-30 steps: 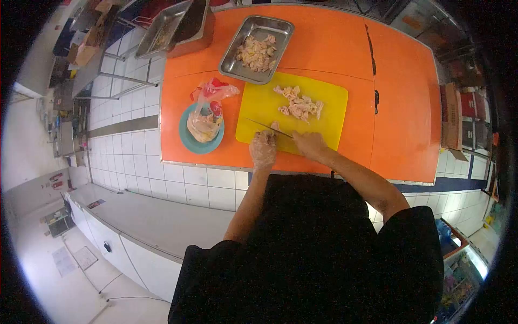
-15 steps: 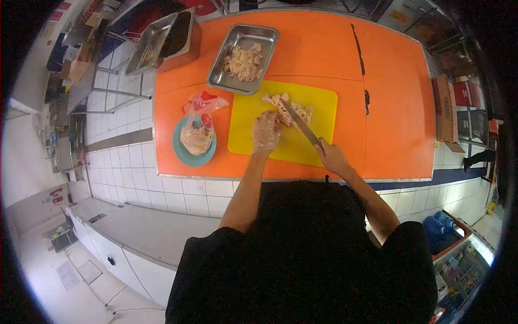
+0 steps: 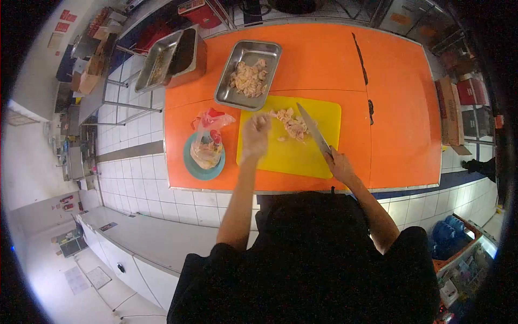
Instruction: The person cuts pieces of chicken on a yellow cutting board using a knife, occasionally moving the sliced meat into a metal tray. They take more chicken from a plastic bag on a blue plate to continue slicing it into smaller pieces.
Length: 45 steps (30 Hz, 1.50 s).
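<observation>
My right hand [image 3: 339, 165] is wrapped round the handle of a large kitchen knife [image 3: 314, 129]. Its blade points away from me, slanting over the right part of a yellow cutting board [image 3: 270, 162]. Chopped pale meat [image 3: 294, 124], apparently chicken, lies in a small heap left of the blade. My left hand [image 3: 255, 136], in a clear plastic glove and blurred, is over the board's left side with fingers curled. A pale strip shows between its fingertips and the heap; I cannot tell what the fingers hold.
Beyond the board, a metal tray [image 3: 222, 92] holds more cut meat. To the left, a plastic bag of meat [image 3: 206, 151] rests in a teal bowl [image 3: 189, 162]. A deep metal pan [image 3: 189, 62] stands at the far left corner of the orange table [image 3: 399, 119].
My left hand has drawn left, off the meat. The knife blade has swung from over the heap to its right side. The whole view has shifted slightly.
</observation>
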Each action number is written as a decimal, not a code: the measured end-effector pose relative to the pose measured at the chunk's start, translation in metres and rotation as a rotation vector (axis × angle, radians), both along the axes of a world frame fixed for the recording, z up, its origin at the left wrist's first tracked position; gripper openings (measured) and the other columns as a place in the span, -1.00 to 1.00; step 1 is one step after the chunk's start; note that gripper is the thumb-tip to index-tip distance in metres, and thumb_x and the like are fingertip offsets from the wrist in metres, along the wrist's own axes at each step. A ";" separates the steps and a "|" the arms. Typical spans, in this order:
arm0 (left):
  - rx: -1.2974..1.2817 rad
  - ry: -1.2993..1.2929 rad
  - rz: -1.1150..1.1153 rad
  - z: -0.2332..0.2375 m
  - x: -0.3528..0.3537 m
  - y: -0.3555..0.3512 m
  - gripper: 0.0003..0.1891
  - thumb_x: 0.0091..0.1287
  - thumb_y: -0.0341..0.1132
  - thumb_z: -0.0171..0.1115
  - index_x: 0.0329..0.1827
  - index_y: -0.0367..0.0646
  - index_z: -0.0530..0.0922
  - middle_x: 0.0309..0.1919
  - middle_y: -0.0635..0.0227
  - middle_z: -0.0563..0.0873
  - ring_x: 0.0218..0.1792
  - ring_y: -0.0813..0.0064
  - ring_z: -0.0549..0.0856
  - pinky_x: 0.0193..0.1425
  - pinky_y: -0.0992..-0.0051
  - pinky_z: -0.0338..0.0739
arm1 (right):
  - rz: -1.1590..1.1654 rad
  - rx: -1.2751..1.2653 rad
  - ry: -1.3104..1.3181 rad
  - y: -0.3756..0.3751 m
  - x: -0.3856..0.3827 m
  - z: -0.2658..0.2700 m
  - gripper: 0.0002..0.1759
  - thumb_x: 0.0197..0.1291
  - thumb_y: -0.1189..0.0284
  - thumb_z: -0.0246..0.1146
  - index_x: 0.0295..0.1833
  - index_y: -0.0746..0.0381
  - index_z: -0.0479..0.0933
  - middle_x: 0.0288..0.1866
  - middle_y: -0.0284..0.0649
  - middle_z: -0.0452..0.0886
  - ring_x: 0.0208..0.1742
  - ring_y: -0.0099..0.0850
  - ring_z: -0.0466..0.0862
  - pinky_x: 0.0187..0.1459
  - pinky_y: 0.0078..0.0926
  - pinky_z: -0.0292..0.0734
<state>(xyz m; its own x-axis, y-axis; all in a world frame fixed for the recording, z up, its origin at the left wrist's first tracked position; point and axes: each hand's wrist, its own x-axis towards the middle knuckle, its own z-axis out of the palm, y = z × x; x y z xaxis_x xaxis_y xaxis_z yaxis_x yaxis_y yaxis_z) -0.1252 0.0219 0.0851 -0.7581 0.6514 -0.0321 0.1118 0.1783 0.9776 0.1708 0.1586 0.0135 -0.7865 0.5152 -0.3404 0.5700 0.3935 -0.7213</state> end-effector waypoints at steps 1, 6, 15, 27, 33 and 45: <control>-0.163 0.099 -0.020 0.035 -0.018 0.012 -0.96 0.46 -0.46 0.28 -0.13 -0.24 0.65 -0.39 0.57 0.58 -0.33 0.67 0.52 -0.23 0.54 0.45 | -0.009 0.028 -0.011 0.000 0.000 -0.001 -0.41 0.63 0.19 0.11 0.37 0.57 0.40 -0.46 0.19 0.65 -0.47 0.08 0.70 -0.36 0.03 0.59; -0.247 0.277 -0.096 0.085 -0.094 0.058 -0.86 0.43 -0.36 0.34 -0.02 -0.15 0.67 -0.39 0.43 0.55 -0.38 0.57 0.51 -0.24 0.46 0.47 | 0.002 0.198 0.125 0.000 0.010 -0.039 -0.36 0.63 0.18 0.11 0.42 0.59 0.38 -0.46 0.23 0.64 -0.47 0.05 0.72 -0.39 -0.01 0.57; -0.322 1.131 -0.405 -0.086 -0.006 -0.001 -0.62 0.49 -0.11 0.17 0.23 -0.13 0.60 0.01 0.09 0.69 0.07 0.05 0.68 0.21 0.10 0.62 | -0.091 0.028 0.012 0.004 0.007 -0.007 -0.47 0.60 0.10 0.10 0.25 0.41 0.49 -0.35 0.25 0.70 -0.33 0.23 0.74 -0.27 0.22 0.60; -0.445 0.900 -0.102 0.000 -0.036 0.020 -0.63 0.44 -0.21 0.31 0.24 -0.12 0.65 0.03 0.09 0.77 -0.01 -0.03 0.74 0.08 0.07 0.64 | 0.000 0.211 0.131 0.003 0.013 -0.038 -0.51 0.64 0.17 0.09 0.21 0.47 0.45 -0.42 0.16 0.67 -0.45 0.11 0.71 -0.38 0.04 0.58; -0.566 1.201 -0.251 0.028 -0.054 0.046 -0.45 0.37 -0.21 0.37 0.42 -0.15 0.55 0.26 0.02 0.68 -0.03 0.00 0.76 0.13 0.11 0.68 | -0.027 0.059 0.023 0.006 0.006 -0.018 -0.54 0.64 0.18 0.10 0.19 0.44 0.47 -0.42 0.15 0.67 -0.43 0.10 0.74 -0.42 0.04 0.57; -0.320 0.222 -0.475 -0.051 0.037 0.041 -0.64 0.55 -0.24 0.25 0.30 -0.23 0.61 0.09 0.13 0.74 -0.04 0.17 0.76 0.04 0.24 0.63 | -0.082 0.079 0.012 0.007 0.012 -0.002 -0.62 0.59 0.21 0.14 0.12 0.37 0.47 -0.30 0.20 0.72 -0.30 0.20 0.75 -0.25 0.17 0.60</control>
<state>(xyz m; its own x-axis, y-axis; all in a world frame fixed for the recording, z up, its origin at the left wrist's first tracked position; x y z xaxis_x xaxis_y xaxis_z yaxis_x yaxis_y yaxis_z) -0.0882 0.0625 0.0338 -0.3981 0.9039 -0.1566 0.4460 0.3399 0.8280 0.1827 0.1659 0.0114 -0.7444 0.6029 -0.2870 0.5942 0.4020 -0.6966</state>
